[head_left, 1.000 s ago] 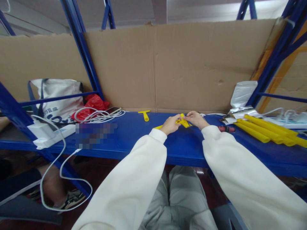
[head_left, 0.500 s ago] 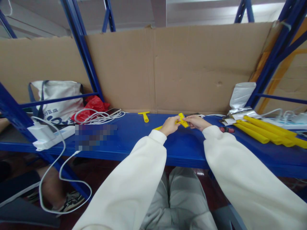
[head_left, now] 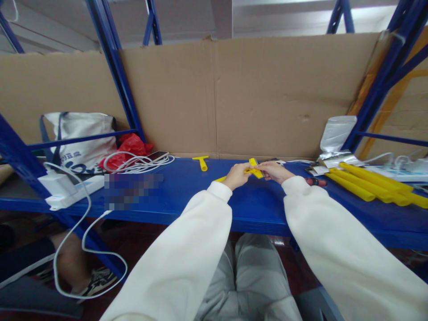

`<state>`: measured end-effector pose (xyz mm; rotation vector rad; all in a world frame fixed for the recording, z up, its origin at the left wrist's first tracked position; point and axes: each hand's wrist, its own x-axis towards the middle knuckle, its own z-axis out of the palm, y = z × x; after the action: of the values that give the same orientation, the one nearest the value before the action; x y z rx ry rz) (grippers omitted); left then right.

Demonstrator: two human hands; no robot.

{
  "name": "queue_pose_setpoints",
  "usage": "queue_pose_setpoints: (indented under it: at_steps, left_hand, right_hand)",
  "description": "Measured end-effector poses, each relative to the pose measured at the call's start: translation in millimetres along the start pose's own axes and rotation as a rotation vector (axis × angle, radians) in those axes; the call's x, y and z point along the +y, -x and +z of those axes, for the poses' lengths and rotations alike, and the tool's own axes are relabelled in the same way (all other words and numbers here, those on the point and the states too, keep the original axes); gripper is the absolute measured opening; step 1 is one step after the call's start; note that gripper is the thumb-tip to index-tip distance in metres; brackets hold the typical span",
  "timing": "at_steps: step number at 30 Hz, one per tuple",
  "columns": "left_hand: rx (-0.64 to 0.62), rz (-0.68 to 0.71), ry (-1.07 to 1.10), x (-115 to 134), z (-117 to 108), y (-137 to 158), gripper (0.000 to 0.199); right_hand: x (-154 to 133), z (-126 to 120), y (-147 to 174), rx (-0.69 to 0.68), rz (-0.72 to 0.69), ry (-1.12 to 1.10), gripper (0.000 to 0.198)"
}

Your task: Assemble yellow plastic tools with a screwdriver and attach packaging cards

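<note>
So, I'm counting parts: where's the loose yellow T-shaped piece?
In the head view, the yellow T-shaped piece lies on the blue tabletop, left of the left hand, near the brown cardboard panel.

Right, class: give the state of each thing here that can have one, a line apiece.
Yellow tool, held
Left hand, closed on the tool
Right hand, fingers touching the tool, grip unclear
T-shaped yellow piece, lying apart on the table
Yellow tubes, lying in a pile
White cable, loosely looped
Red bag, crumpled
Cloth bag, upright
White plug, apparently plugged into the power strip
</note>
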<state>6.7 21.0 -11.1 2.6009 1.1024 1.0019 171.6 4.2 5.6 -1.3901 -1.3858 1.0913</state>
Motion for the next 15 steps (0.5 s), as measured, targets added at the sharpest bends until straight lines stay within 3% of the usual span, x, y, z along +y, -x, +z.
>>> queue_pose_setpoints:
  at_steps: [15]
  left_hand:
    - [0.016, 0.009, -0.032, 0.8, 3.9, -2.6, 0.025]
  right_hand:
    - [0.9, 0.4, -2.4, 0.009, 0.017, -0.057, 0.033]
